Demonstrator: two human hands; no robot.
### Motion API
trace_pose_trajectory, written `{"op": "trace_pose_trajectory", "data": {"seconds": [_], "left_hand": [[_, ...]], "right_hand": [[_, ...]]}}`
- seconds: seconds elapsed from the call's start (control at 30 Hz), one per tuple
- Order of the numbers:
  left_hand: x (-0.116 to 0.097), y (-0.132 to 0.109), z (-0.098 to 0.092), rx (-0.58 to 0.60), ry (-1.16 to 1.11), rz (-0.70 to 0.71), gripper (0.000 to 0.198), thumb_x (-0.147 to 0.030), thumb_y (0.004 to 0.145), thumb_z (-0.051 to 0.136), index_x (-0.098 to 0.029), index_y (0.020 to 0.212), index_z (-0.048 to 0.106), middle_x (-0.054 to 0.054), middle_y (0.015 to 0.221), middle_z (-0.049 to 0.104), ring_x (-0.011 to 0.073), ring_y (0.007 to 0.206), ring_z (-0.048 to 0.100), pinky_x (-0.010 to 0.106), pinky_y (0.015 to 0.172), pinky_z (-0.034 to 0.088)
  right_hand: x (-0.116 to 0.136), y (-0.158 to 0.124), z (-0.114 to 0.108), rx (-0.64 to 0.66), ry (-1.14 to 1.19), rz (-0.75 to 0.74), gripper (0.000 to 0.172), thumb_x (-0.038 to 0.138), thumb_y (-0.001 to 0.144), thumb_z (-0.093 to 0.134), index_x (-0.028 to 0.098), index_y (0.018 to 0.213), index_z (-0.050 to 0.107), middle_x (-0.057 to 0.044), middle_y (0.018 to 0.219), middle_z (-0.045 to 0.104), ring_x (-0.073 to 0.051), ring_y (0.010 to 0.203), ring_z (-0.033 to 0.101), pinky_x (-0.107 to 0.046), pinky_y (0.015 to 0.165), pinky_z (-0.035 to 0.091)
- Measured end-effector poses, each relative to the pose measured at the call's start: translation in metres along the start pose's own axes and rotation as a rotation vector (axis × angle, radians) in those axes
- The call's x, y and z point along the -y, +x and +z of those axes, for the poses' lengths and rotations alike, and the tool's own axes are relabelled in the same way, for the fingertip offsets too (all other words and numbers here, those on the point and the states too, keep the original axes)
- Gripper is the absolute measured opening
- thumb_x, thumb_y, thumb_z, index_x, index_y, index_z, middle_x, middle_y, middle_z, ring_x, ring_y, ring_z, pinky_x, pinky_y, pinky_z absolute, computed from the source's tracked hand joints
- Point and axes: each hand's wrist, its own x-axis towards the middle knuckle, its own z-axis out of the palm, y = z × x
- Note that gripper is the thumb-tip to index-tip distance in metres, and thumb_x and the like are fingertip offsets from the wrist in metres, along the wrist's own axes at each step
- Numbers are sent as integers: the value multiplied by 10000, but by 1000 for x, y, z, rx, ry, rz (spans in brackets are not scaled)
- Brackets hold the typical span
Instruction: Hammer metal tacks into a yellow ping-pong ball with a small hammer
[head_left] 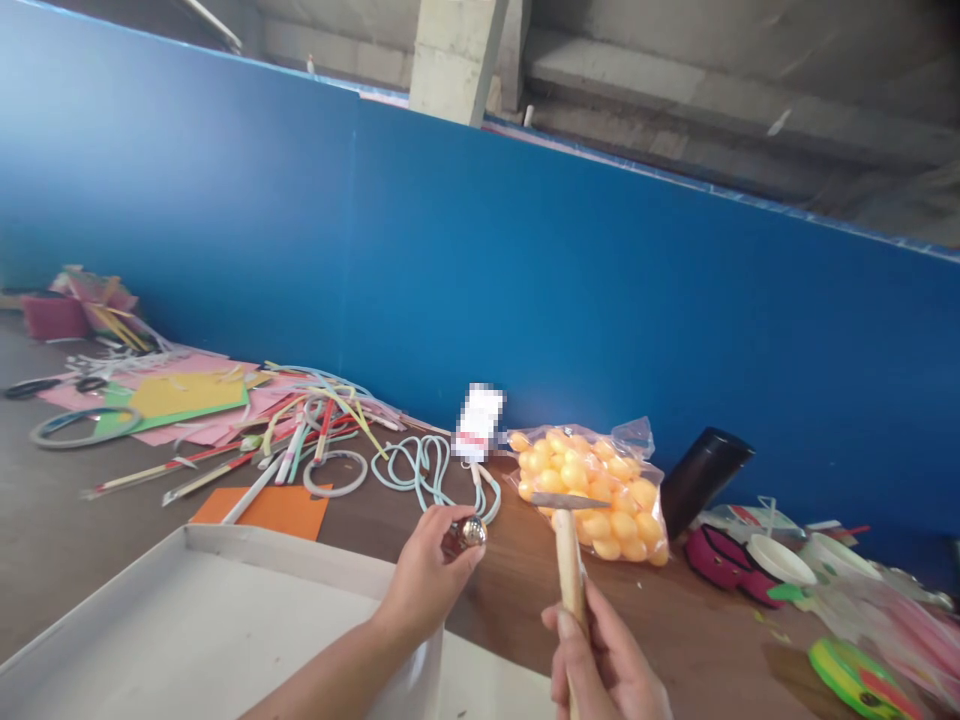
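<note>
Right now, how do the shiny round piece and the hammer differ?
The shiny round piece is small and compact; the hammer is longer, with a pale handle. The left hand pinches the round piece; the right hand grips the hammer's handle. Both are held.

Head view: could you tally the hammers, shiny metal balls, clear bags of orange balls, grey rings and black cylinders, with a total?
Hammer, in the right hand: 1
Shiny metal ball, in the left hand: 1
Clear bag of orange balls: 1
Grey rings: 2
Black cylinder: 1
Total: 6
</note>
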Motion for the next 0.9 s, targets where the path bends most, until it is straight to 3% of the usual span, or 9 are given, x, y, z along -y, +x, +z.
{"op": "trace_pose_trajectory", "data": {"seconds": [0.1,0.27,0.37,0.7,0.9], "left_hand": [[-1,0,-1,-3,4,-4,312,-222,718,561,-244,1028,582,25,964,559,143,743,570,286,716,475],[-1,0,0,-17,-1,-16,316,-234,707,567,-239,1022,593,31,961,571,146,728,574,289,702,484],[-1,0,-1,-9,-4,-16,321,-241,709,567,-238,1029,593,37,974,571,150,739,577,292,712,487],[2,0,-2,-1,16,4,328,-252,719,563,-238,1046,584,39,999,567,154,762,576,305,736,482],[2,1,-2,-7,16,1,332,-267,717,564,-231,1046,587,42,1003,571,159,767,580,309,742,481]], "right_hand": [[7,3,-6,-45,97,-37,629,497,682,643,165,1195,495,-52,763,671,-66,332,438,-189,300,353],[14,11,-18,-70,204,-14,361,445,739,613,191,986,544,71,428,519,-86,346,439,-165,348,347],[14,15,-25,-49,291,29,264,388,747,622,203,916,539,85,423,493,-76,375,430,-145,362,349],[8,31,-36,-154,438,348,457,282,568,737,158,993,625,51,564,573,-87,582,533,-136,519,474],[6,32,-42,-121,392,373,453,310,587,714,149,1002,631,45,572,577,-97,505,546,-173,469,476]]}}
